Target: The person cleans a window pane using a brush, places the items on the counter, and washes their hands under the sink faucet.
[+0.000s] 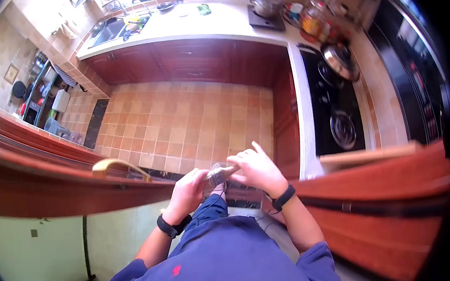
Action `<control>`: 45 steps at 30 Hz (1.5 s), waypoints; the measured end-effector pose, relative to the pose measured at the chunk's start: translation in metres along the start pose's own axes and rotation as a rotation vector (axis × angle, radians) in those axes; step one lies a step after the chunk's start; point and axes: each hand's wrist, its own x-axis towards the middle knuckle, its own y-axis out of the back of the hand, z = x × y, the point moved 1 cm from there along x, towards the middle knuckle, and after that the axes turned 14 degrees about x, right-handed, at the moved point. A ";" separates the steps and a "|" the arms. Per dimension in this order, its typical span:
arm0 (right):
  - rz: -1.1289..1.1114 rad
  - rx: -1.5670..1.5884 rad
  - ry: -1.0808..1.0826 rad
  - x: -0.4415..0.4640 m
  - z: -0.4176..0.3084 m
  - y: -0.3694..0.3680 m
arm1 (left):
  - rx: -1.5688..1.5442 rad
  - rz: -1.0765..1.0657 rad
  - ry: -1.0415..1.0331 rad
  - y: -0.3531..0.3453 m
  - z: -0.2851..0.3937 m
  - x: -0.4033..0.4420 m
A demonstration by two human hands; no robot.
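At the left of the frame, a yellow handle (121, 165) curves out from a red wooden door (70, 192). Right of it, at lower center, the fingers of the left hand (186, 196) are closed on the left end of a small gray device (217, 178). The right hand (259, 172) pinches its other end, some fingers raised. A black stove (333, 105) lies at the right, with a lid (341, 61) at its upper edge.
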 end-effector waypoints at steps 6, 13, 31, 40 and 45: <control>-0.274 0.139 -0.006 0.179 0.087 0.011 | 0.073 0.104 0.074 0.007 -0.077 0.154; -0.224 0.301 -0.051 0.329 0.148 0.047 | 0.085 0.384 0.194 0.053 -0.148 0.300; -0.128 1.766 -0.157 0.748 0.273 0.133 | -0.011 0.478 0.365 0.093 -0.273 0.685; -0.063 1.392 0.122 0.918 0.286 0.125 | 0.075 0.612 0.446 0.161 -0.418 0.765; 0.553 1.070 -0.199 1.017 0.378 0.105 | 0.056 0.558 0.359 0.223 -0.532 0.807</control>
